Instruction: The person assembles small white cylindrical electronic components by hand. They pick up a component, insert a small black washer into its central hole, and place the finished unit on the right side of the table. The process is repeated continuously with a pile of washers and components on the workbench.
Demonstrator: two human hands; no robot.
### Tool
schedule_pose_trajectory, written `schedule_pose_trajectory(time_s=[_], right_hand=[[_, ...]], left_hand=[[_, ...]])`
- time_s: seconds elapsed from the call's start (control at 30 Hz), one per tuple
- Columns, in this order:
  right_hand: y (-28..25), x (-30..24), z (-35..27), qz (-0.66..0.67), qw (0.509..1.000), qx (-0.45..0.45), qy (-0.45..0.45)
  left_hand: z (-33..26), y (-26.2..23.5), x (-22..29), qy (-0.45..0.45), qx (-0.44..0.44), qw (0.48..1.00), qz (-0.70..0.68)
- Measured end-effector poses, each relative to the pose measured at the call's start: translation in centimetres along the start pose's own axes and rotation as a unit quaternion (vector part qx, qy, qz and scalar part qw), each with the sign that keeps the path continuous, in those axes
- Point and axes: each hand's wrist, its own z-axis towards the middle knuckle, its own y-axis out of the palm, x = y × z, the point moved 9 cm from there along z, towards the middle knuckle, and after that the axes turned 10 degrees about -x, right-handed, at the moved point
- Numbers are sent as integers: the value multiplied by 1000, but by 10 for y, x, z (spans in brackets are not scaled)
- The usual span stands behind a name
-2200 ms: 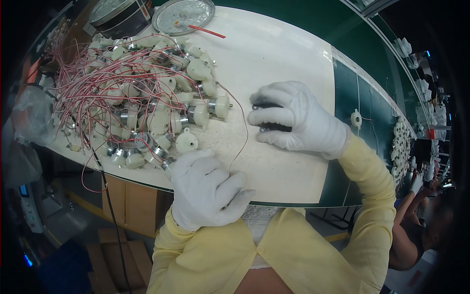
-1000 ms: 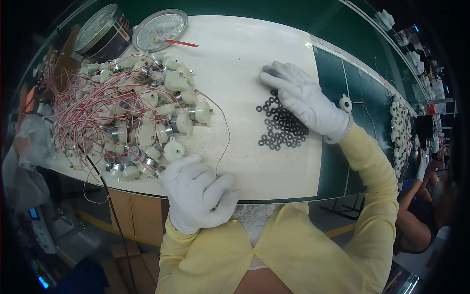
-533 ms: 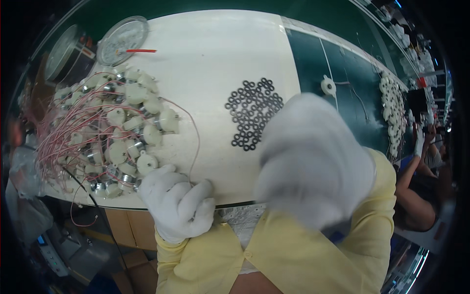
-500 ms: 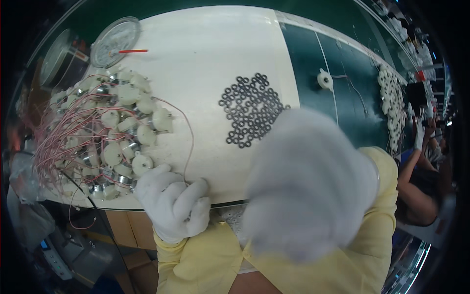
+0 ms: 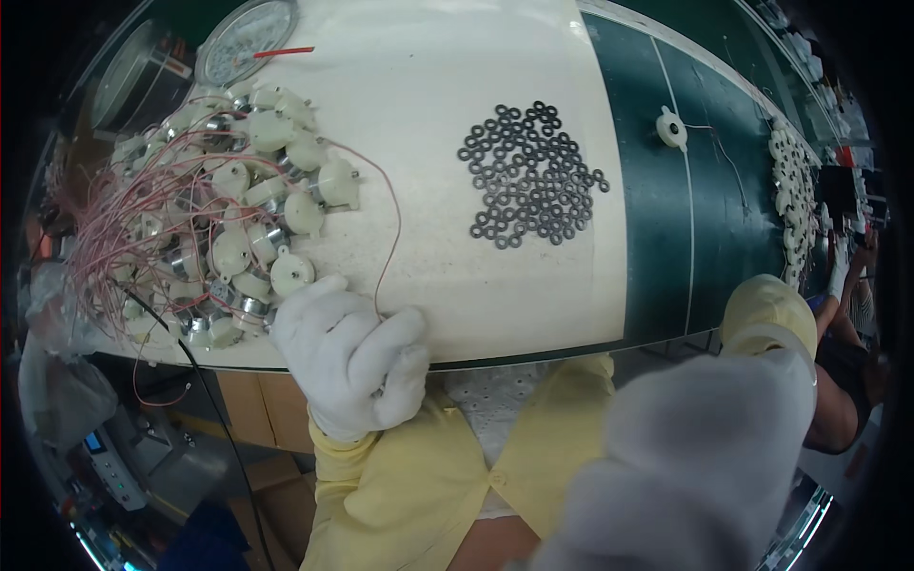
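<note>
My left hand (image 5: 357, 357), in a white glove, rests at the table's near edge with its fingers curled closed. Whatever may be inside them is hidden. Just beyond it lies a pile of small motors with cream round caps (image 5: 290, 273) and pink wires (image 5: 143, 209); one wire (image 5: 395, 228) loops across the table down to my left fingers. My right hand (image 5: 705, 447), also gloved in white, is raised close to the camera at lower right. It is large and blurred, and its fingers cannot be made out. A cluster of small dark rings (image 5: 533, 176) is spread on the white table (image 5: 476, 305).
A green conveyor belt (image 5: 724, 247) runs at the right, carrying one cream-capped motor (image 5: 671, 128) and a far row of cream parts (image 5: 792, 190). A clear round dish (image 5: 246, 43) and a red stick (image 5: 284, 51) lie far left. Another person's gloved hand (image 5: 838, 266) is at far right.
My right hand has moved right and down, away from the rings, uncovering the table's near edge. The view has shifted a little; my left hand stays closed beside the motor pile.
</note>
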Motion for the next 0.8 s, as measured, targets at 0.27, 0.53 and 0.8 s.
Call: schedule_pose_trajectory(time_s=[0.27,0.53,0.8], right_hand=[[4,5,9,-14,1000,22,13],[0,12,13,-39,998,39,24],[-10,34,-5,-101,987,99,79]], left_hand=[[-7,1,-3,-15,17,1000,-20],[-6,-4,-5,-7,-3,1000,-21],[-1,-4,-1,-17,16,1000,-17]])
